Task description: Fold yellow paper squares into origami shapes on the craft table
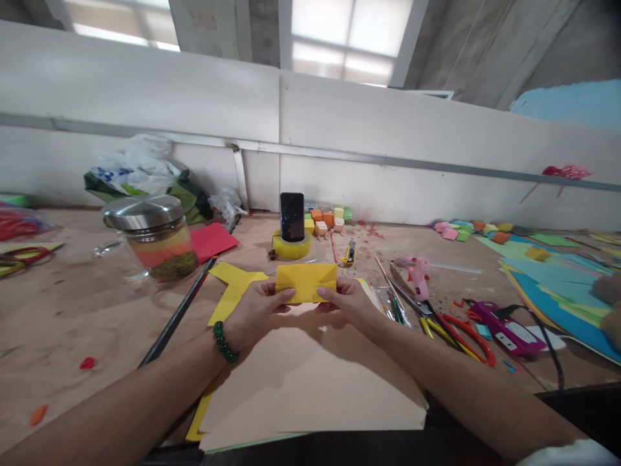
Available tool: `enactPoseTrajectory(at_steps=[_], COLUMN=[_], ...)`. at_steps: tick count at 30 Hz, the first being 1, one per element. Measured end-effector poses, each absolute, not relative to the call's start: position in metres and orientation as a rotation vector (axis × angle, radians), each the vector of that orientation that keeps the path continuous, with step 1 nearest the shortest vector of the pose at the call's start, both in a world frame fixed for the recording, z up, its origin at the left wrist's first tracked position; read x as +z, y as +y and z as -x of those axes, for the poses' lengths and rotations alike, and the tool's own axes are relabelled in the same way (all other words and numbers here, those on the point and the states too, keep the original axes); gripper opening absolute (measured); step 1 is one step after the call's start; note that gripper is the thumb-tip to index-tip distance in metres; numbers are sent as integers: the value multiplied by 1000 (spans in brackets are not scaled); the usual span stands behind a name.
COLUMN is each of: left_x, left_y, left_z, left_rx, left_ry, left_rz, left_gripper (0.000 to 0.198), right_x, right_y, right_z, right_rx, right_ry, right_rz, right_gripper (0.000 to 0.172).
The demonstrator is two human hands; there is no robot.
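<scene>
Between my two hands is a small folded piece of yellow paper (306, 278), creased across, held up above a stack of pale peach sheets (315, 382). My left hand (259, 301) pinches its left end, thumb in front and fingers behind. On the right end, my right hand (347, 301) grips it the same way. Yellow paper cut-offs (233, 294) lie just beyond my left hand. A green bead bracelet circles my left wrist.
A lidded glass jug (162, 249) stands at left by a red sheet (213, 241). Behind my hands, a phone (292, 217) leans in a yellow tape roll (291, 247). Scissors (468, 340), a pink glue gun (414, 275) and a purple power strip (507, 329) lie right. Another person's hand (610, 307) shows at far right.
</scene>
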State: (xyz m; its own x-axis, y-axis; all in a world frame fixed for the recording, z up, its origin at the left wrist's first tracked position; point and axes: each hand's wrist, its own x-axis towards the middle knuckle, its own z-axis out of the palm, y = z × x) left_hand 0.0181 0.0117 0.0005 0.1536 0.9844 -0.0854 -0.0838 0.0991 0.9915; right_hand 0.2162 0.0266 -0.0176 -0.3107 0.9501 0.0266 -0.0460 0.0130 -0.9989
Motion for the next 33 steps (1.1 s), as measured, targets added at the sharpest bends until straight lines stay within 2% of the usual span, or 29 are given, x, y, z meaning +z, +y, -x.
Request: enactPoseTrajectory(at_steps=[14, 28, 33], left_x=[2, 2, 3], left_y=[12, 13, 12], left_z=[-15, -12, -11], left_rx=[1053, 1022, 996], left_ry=[1091, 1082, 1087], left_rz=[-1181, -1266, -1292], left_gripper=[36, 29, 33], right_x=[-19, -17, -14], right_y=[27, 25, 23], right_z=[-216, -215, -216], right_rx=[1449, 1448, 1454], right_ry=[-1449, -1493, -1524], right_rz=[948, 878, 844], right_gripper=[44, 38, 36])
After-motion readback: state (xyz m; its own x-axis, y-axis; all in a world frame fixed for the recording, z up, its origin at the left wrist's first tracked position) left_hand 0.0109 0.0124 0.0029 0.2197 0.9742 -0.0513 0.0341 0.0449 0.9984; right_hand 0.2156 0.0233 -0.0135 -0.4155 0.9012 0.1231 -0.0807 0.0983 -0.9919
